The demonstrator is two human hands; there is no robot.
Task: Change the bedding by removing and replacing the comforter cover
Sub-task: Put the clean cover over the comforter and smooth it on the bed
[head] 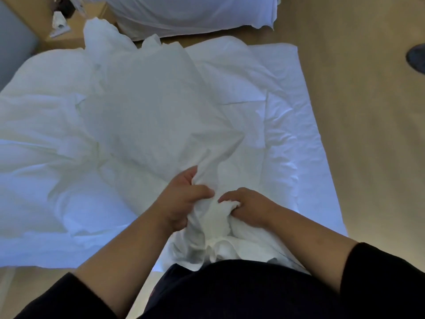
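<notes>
Head: cover [161, 116] bunched btwn hands.

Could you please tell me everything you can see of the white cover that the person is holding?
The white cover looks like thin, creased cotton-like cloth. It lies loosely rumpled across the middle of the bed, over puffier white bedding, and narrows into a bunched end at the near edge. The left hand and the right hand both grip that gathered end, close together, and folds of it hang down against the person's dark clothing. Its far end lies heaped near the headboard side.
</notes>
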